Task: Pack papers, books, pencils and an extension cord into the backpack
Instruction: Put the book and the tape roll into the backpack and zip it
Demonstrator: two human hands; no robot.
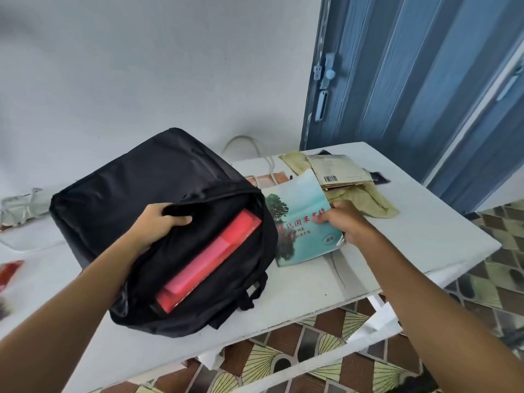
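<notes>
The book lies on the table, just right of the backpack. It looks thin, light and floppy, best taken by its right edge, where the right hand pinches it. The left hand grips the backpack's soft rim, holding the mouth open; something red sits inside. The cover shows red Chinese characters, partly readable: 代因果. Farther right, a worn book bears a barcode.
</notes>
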